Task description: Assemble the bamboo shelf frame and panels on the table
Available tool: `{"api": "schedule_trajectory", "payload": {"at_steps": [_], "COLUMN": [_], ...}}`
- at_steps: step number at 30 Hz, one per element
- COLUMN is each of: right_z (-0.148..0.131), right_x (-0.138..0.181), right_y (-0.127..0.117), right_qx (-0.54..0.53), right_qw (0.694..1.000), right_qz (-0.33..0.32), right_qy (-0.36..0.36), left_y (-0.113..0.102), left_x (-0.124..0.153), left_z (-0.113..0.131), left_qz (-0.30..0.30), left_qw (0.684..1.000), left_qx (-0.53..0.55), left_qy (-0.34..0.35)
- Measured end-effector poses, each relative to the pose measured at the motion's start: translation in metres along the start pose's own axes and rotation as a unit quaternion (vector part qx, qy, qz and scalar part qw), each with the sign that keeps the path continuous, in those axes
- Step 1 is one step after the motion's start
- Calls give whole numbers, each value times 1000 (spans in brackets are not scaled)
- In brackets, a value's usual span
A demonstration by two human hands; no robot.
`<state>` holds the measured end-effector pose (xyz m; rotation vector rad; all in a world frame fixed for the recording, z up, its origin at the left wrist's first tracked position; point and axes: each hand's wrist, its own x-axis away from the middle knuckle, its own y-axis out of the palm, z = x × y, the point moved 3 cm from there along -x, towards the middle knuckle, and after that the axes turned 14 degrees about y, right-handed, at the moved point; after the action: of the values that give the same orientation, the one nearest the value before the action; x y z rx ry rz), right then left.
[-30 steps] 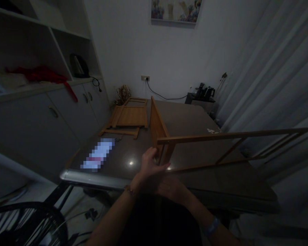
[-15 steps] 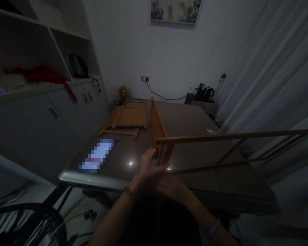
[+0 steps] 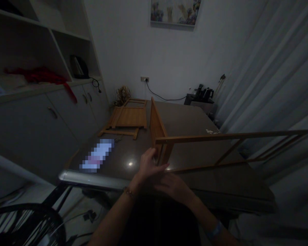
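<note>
My left hand (image 3: 149, 165) is closed around the near corner where an upright wooden panel (image 3: 157, 123) meets a long wooden side frame (image 3: 200, 138). Its thumb points right across the bottom of that corner. Just below and to the right, my right hand (image 3: 173, 188) has its fingers bent in toward the same corner, close under the left thumb. Dimness and the overlap of the hands hide what is between its fingertips. The side frame stands on its long edge and stretches right, past the table's corner.
On the brown table (image 3: 184, 116) lie more wooden panels and frames (image 3: 130, 117) at the back left, and a blurred-out bright rectangle (image 3: 99, 154) near the front left. A kettle (image 3: 78, 66) stands on the shelf. A black fan-like grille (image 3: 25, 223) is at lower left; curtains hang right.
My right hand has shifted slightly up and its fingers have turned a little beneath the corner. My left hand keeps its hold, and the wooden parts stay nearly in place.
</note>
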<state>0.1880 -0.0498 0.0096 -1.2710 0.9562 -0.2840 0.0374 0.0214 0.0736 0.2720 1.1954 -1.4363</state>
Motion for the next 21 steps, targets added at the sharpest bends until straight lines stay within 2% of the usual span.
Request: {"api": "schedule_trajectory", "payload": {"at_steps": [12,21], "right_z": [-6,-2], "right_x": [10,-1], "right_y": [-10,-4], "right_qx": [80,56], "right_qw": [991,996], "right_qz": [79,20], "right_qy": [-68,-59], "left_y": [2,2], "left_x": [2,3], "left_z": [-1,-3], "left_qz": [1,3], "left_qw": [1000,1000], "left_qx": [1,4], "left_qy": [1,2]}}
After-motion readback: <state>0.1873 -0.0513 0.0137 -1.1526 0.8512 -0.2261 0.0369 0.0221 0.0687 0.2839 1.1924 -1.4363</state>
